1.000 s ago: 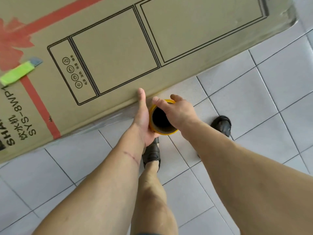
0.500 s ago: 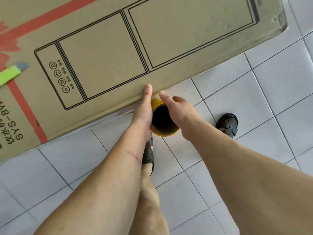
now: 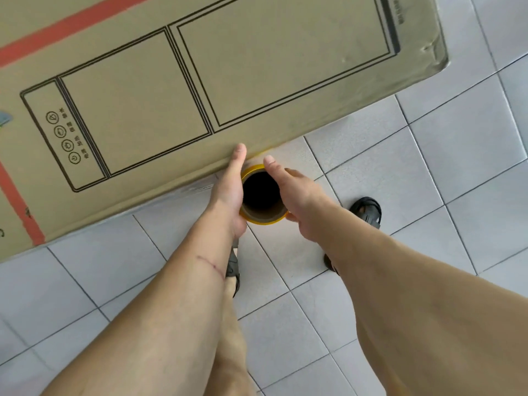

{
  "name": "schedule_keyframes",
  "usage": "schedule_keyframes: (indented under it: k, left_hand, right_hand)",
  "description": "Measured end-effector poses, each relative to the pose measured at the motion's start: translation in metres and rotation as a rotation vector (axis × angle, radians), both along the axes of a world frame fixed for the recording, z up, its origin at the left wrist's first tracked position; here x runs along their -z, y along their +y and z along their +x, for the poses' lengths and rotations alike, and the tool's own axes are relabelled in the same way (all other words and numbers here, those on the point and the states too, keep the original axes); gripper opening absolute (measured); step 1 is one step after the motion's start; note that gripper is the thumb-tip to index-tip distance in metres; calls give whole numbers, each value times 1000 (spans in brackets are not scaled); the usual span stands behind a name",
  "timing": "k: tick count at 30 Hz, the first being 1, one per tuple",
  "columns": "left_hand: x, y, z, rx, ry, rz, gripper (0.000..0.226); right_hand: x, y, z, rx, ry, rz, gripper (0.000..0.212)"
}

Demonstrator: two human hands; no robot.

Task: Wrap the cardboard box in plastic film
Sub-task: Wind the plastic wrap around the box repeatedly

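The left hand [image 3: 228, 192] and the right hand [image 3: 294, 192] clasp a film roll [image 3: 263, 195] between them. Each hand lies against one side of its yellow-rimmed core, thumbs pointing forward along the rim. The fingers go down out of sight, so I cannot tell how far they curl round it. The roll stands upright, its open end facing up, just beside the near face of the box [image 3: 200, 81], low down by the floor [image 3: 428, 167].

A pale, glossy band of film [image 3: 177, 197] seems to run along the box's bottom edge to the left of the hands, and creased film shows at the right corner. So the wrapping looks begun, with the stretch from the hands to that corner still to cover on this pass; further turns probably remain.

The box is large, brown, printed with black outlines, icons and red stripes, and dented at the right corner. Two sandalled feet stand below.
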State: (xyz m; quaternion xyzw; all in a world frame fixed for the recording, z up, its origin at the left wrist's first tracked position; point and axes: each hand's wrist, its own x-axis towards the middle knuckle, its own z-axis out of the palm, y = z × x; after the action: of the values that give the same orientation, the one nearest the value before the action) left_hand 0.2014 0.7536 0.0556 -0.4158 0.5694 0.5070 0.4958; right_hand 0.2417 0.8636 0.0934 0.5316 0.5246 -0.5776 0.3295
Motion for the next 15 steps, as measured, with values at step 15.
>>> schedule_keyframes:
  k: [15]
  left_hand:
    - [-10,54,3,-72,-36,-15,99]
  right_hand:
    - [1,55,-2,-100,50,-26,65]
